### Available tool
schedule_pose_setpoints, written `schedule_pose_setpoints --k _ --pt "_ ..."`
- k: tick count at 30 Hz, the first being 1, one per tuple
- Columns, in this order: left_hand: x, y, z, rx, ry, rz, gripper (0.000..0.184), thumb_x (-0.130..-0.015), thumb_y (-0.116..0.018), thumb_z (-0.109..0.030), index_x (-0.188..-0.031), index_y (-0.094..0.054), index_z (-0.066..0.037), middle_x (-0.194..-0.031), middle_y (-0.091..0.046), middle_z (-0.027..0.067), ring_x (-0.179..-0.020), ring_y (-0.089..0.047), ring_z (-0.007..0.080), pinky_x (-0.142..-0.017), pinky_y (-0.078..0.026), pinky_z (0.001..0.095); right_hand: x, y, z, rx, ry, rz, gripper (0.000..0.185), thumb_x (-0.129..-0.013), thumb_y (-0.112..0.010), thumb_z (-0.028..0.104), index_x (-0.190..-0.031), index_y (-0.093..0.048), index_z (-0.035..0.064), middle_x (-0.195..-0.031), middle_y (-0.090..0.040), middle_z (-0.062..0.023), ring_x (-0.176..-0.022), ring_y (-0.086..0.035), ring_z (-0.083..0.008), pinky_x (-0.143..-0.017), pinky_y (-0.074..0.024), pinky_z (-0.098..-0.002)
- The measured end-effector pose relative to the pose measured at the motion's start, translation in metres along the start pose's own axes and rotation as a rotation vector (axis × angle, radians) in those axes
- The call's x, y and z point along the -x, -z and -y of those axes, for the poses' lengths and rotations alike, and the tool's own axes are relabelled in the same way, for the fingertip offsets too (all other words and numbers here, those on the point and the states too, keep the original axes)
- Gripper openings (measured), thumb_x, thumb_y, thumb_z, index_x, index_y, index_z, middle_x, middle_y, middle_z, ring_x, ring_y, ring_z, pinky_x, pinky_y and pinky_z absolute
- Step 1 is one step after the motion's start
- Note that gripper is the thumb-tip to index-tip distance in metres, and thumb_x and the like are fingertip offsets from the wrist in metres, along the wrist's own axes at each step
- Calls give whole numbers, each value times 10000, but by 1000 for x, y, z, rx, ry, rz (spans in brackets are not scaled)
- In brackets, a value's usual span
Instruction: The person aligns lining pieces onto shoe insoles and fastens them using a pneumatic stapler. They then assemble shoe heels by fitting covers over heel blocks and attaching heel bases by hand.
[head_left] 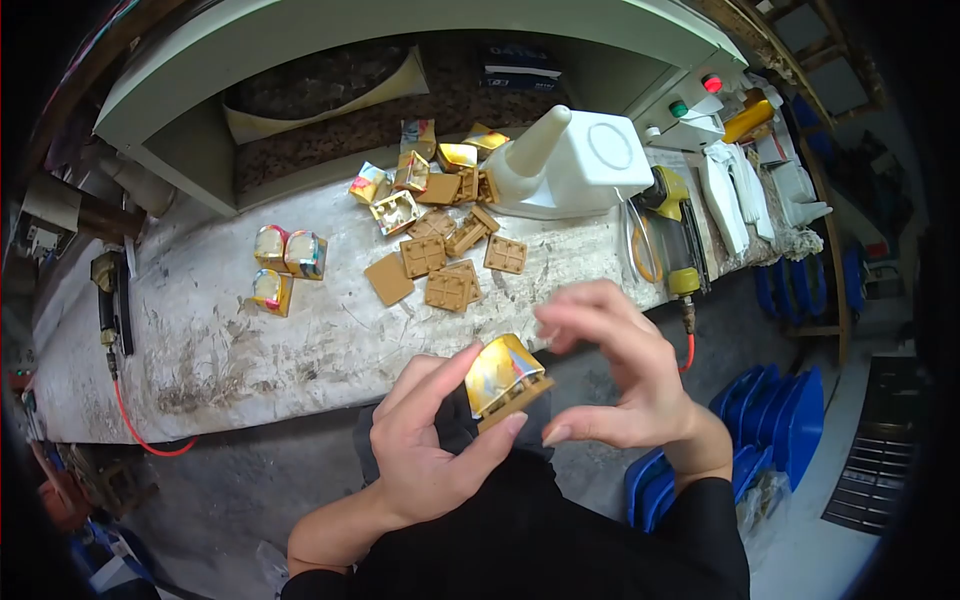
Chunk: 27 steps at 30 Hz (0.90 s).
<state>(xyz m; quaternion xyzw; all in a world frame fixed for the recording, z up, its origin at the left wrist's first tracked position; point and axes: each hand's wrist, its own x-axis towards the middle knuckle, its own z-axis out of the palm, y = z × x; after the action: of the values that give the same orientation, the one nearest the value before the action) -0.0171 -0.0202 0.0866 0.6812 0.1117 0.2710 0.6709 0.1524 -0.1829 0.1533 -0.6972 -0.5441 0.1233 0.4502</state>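
My left hand (425, 445) pinches a small block-shaped piece (503, 372) between thumb and fingers, above the front edge of the bench. Its shell is shiny yellow with coloured patches, and a brown square base plate (518, 403) sits against its underside with a narrow gap showing. To the right, my right hand (635, 385) is open, thumb and fingers spread around the piece without gripping it. Beyond my hands lies a pile of brown square plates (424, 256), with several painted shells (397, 211) behind them. Three similar painted blocks (305, 254) stand grouped at the left.
A white plastic container with a cone-shaped spout (575, 170) stands behind the pile. To its right lies a yellow air tool (678, 235); a dark tool (108, 300) with a red hose is at far left. Blue plastic bins (770, 425) are stacked below the worn bench (200, 340).
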Motion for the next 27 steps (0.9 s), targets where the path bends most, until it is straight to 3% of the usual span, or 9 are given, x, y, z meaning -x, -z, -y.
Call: schedule_pose_setpoints --k 3,7,12,15,19,24,27 --pt "0 3 -8 -98 -67 71 630 -773 -931 -56 -1350 -707 58 -1035 -733 130 -912 -728 171 -822 -566 285 -9 -7 -4 -432 -238 232 681 -818 -961 137 -1404 -654 -26 -1327 -595 -169 -1183 -662 -261 -993 -576 -387" --pt "7 8 -10 -124 -100 79 611 -749 -925 -36 -1325 -732 34 -989 -737 134 -829 -734 184 -734 -571 286 4 -18 -13 -674 -368 306 690 -849 -928 66 -1443 -595 -44 -1421 -540 -167 -1297 -616 -269 -1110 -534 -404" --pt "12 11 -11 -104 -56 131 579 -753 -899 11 -1307 -733 61 -976 -726 125 -820 -684 154 -769 -535 273 17 -29 -14 -762 -407 289 679 -847 -921 21 -1435 -590 -60 -1429 -538 -159 -1332 -594 -249 -1160 -504 -398" --pt "12 11 -4 -107 -60 122 562 -749 -899 17 -1287 -742 62 -959 -729 124 -788 -680 153 -748 -537 275 26 -39 -20 -745 -411 249 738 -867 -927 98 -1485 -550 -48 -1426 -540 -151 -1355 -575 -251 -1181 -477 -404" --pt "10 13 3 -163 -118 111 583 -745 -900 26 -1301 -727 58 -994 -720 128 -836 -680 164 -796 -540 280 28 -59 -29 -934 -392 16 790 -887 -922 178 -1524 -510 -41 -1461 -545 -160 -1391 -563 -262 -1185 -471 -422" --pt "13 8 16 -62 -87 13 663 -776 -902 13 -1388 -650 51 -1197 -658 180 -1059 -660 196 -929 -523 308 37 -88 -32 -1131 -434 -79 843 -895 -916 234 -1559 -471 -35 -1519 -530 -169 -1447 -530 -263 -1195 -453 -417" --pt "12 0 23 44 -134 -49 709 -807 -910 -23 -1438 -597 55 -1296 -603 204 -1164 -625 217 -994 -502 321 45 -106 -38 -1347 -352 -132 772 -933 -830 31 -1594 -434 -22 -1572 -503 -141 -1488 -512 -271 -1205 -465 -418"
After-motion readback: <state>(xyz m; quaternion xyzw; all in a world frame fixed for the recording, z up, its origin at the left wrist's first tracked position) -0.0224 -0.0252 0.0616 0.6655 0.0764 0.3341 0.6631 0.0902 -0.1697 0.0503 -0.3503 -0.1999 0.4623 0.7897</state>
